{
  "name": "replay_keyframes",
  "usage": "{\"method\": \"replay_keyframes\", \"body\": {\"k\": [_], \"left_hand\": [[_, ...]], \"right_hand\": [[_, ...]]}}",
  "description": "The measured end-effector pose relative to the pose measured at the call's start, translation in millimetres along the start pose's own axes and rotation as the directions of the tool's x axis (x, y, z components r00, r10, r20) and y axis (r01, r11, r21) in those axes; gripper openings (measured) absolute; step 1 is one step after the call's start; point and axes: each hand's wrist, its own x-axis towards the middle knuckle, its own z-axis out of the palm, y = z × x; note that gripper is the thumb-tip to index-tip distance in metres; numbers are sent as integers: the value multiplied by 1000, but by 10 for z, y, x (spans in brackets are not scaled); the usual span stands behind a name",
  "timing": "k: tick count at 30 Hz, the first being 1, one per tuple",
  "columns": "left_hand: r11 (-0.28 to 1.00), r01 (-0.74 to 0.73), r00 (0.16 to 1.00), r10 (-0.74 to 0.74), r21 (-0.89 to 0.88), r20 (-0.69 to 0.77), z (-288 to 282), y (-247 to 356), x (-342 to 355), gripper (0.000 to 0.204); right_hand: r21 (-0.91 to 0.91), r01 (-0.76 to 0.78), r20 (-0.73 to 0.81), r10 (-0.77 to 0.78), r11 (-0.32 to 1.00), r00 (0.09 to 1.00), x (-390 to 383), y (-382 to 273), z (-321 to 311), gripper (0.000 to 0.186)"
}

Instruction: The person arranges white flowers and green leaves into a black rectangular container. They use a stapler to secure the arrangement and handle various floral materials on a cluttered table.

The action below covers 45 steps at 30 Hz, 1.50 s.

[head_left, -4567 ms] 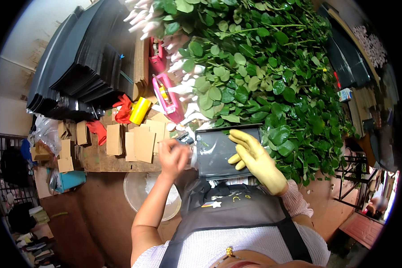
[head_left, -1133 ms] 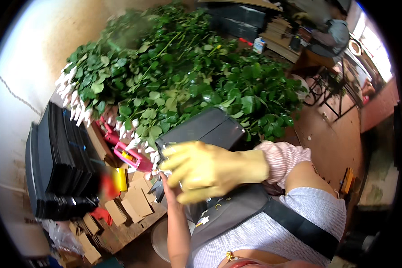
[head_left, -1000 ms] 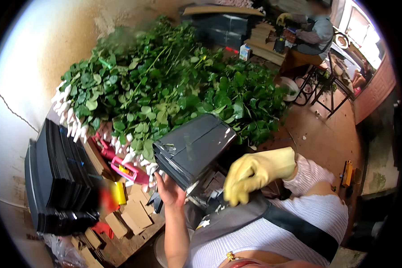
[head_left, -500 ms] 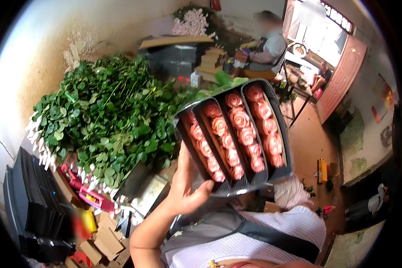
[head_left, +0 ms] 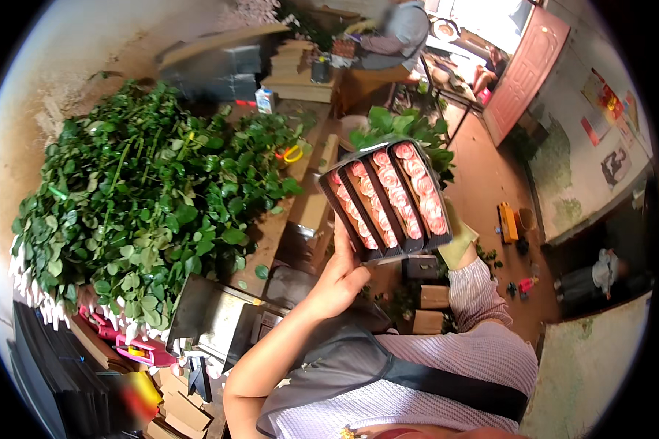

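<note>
A wrapped bunch of pink roses (head_left: 392, 192) is held up before me, its blooms in rows between dark corrugated dividers, green leaves behind it. My left hand (head_left: 340, 278) grips it at the lower left, fingers partly behind it. My right hand (head_left: 458, 235), in a yellow rubber glove, is at its right side, mostly hidden behind it, so its fingers cannot be made out. An open metal frame or mould (head_left: 212, 314) sits below on the left, at the workbench edge.
Stems with leaves (head_left: 146, 190) cover the left bench. Pink tape dispensers (head_left: 150, 355), dark sheets (head_left: 51, 366) and cardboard pieces (head_left: 183, 410) lie lower left. A co-worker (head_left: 403, 36) works at the back; others are at the doorway and right. A yellow toy vehicle (head_left: 507, 225) is on the floor.
The wrapped bunch was turned bloom-end up, then moved farther forward, away from my body. My view has swung right, showing more of the door and floor. The metal frame is left on the bench.
</note>
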Motion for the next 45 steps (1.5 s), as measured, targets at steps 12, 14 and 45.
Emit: {"method": "replay_keyframes", "body": {"k": [12, 14, 45], "left_hand": [[929, 369, 929, -369, 0, 13, -220, -907, -80, 108], [917, 397, 917, -398, -37, -13, -268, -1011, -129, 109], [579, 806, 423, -710, -125, -563, -999, -507, -1322, 65]], "right_hand": [[160, -325, -327, 361, 932, 874, -476, 989, -1257, 52], [66, -390, -354, 387, 919, 852, -463, 1114, -1330, 53], [146, -798, -748, -463, 584, -476, -3334, 764, -4320, 69]]}}
